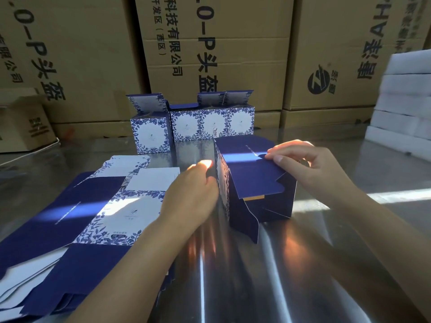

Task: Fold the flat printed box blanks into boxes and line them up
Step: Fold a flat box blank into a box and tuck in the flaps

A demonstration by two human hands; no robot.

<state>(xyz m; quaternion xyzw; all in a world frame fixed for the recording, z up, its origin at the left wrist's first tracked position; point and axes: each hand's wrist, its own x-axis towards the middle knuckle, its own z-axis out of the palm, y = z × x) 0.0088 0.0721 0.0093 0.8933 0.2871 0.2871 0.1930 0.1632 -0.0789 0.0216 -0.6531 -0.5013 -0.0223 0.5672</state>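
Fingers of my right hand (310, 169) pinch the top flap of a half-folded navy cardboard box (254, 176) standing between both hands; my left hand (193, 194) presses straight fingers against its flower-printed side.

I note both arms bare, coming in from the lower edge and converging at mid-frame. The left forearm (130, 264) runs up and to the right. The left hand (193, 190) shows its back to me, thumb raised, fingers set against the patterned side of the dark blue printed cardboard box (242, 148). Their tips are hidden, so grip or mere pressure is unconfirmed. The right forearm (373, 217) runs up and to the left. The right hand (310, 166) is arched, wrist raised, thumb and forefinger pinching the edge of the box's dark blue top flap (256, 178).
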